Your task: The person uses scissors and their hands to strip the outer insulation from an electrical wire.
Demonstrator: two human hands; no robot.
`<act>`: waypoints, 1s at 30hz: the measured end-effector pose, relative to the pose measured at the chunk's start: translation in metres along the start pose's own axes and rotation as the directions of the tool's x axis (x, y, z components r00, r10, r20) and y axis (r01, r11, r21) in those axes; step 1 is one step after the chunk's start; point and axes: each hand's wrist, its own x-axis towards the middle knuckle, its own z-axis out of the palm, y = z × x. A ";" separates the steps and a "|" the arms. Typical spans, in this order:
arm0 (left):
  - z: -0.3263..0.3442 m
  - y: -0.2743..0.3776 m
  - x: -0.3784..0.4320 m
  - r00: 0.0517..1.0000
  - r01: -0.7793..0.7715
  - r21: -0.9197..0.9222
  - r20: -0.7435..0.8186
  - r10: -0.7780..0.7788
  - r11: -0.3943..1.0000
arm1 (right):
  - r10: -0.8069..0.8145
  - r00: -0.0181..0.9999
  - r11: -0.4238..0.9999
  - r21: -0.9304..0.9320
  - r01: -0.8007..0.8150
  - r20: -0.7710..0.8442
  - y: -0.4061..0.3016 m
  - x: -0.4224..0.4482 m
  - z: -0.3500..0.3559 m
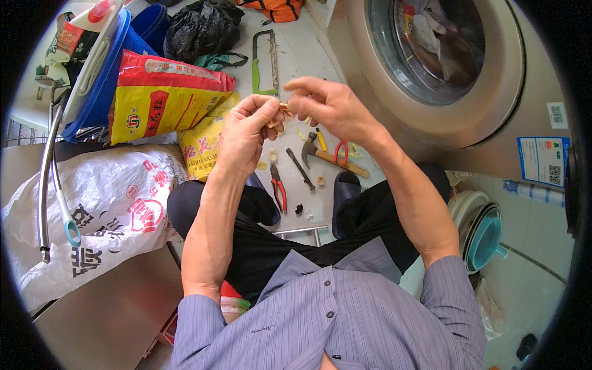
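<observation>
My left hand (247, 129) pinches a small brownish object (284, 110) with a ragged, shiny tip; fingers cover most of it, so its kind is unclear. Close on its right is my right hand (330, 106), blurred, with curled fingers beside that tip. Whether those fingers grip anything is hidden. On the floor below lie red-handled pliers (279, 187), a dark metal chisel or punch (300, 169) and a claw hammer (335, 159) with a wooden handle. Beside the hammer are a yellow-handled tool (321, 139) and a red-handled tool (341, 152).
A green-framed hacksaw (255, 76) lies beyond my hands. Printed sacks (171, 99) and a white woven bag (106, 194) crowd the left. On the right stands a front-loading washing machine (504, 134), with stacked basins (481, 231) nearby. A metal handle (303, 230) lies between my slippers (347, 199).
</observation>
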 end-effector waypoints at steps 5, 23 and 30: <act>0.009 0.002 0.000 0.993 -0.116 0.058 0.018 0.115 0.992 | 0.238 0.950 0.926 0.248 -0.284 0.202 -0.005 0.002 -0.006; 0.022 0.006 0.002 0.982 -0.142 0.167 -0.100 0.160 0.976 | -0.450 0.853 0.815 -0.513 0.270 -0.265 0.004 -0.001 0.015; 0.002 0.011 -0.005 0.976 0.216 -0.171 0.049 -0.211 0.961 | -0.648 0.741 0.650 -0.633 0.420 -0.174 -0.006 -0.005 0.013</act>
